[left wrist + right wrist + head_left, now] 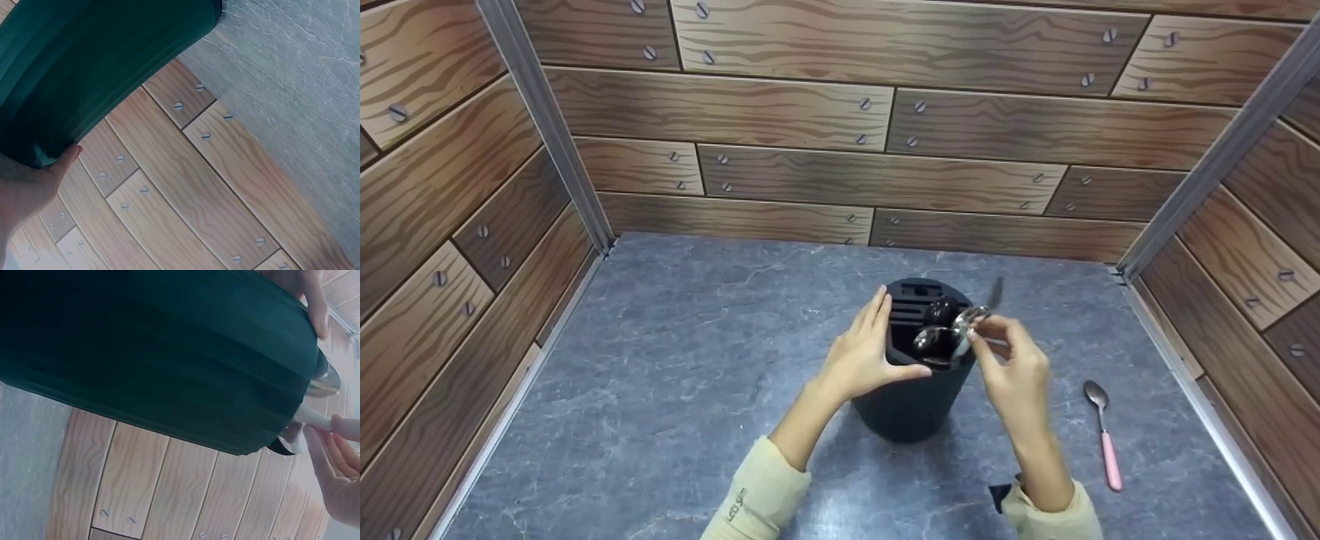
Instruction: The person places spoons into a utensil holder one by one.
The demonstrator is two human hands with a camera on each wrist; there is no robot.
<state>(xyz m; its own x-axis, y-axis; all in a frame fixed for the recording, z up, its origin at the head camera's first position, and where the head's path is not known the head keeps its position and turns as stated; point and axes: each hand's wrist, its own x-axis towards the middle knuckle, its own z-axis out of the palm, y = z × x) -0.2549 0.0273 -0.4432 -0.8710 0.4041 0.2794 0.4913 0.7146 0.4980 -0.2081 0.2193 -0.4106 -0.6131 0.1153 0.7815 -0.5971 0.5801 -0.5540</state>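
A dark ribbed cutlery holder stands on the table, its slotted top facing up. My left hand rests against its left side near the rim, fingers straight along the far side and thumb across the front. At the right rim, my right hand pinches a utensil by its pale handle, whose lower end is inside the holder. The utensil's upper metal end is blurred, so its kind cannot be told. Spoons with shiny bowls stick up from the opening, beside a black rounded utensil head.
To the right of the holder, a spoon with a pink handle lies on the grey marbled tabletop. Wood-patterned walls with metal corner strips enclose the back and both sides.
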